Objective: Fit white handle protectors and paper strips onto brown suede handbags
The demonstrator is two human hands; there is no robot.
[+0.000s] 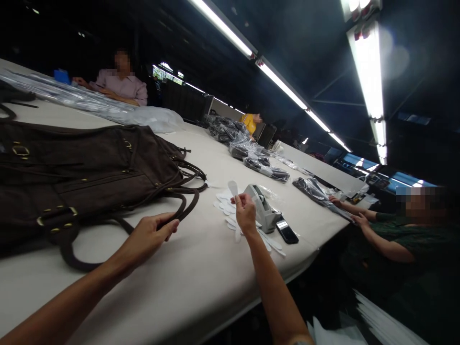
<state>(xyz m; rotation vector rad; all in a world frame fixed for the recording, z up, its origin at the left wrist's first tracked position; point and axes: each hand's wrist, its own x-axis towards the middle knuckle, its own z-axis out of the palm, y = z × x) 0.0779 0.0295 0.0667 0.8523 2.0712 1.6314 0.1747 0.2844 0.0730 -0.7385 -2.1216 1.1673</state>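
On the left of the table lies a dark brown bag [89, 167] with brass-coloured buckles and several rolled handles. My left hand [153, 235] is closed around one looped bag handle [190, 203] at the bag's right end. Between the thumb and fingers of my right hand [245, 213] is a white paper tag [233, 188] with a rounded end, held upright. Beneath and behind that hand, a loose pile of similar white tags [224, 203] is spread out. A grey tape dispenser [268, 213] stands just right of my right hand, with a black phone [286, 231] beside it.
Clear plastic bags [158, 119] lie along the far left side. Plastic-wrapped dark goods [251, 148] sit further down the table. At the right edge a co-worker's hands [359, 218] handle another wrapped item [312, 189]. More people work behind. White sheets [391, 316] are at lower right.
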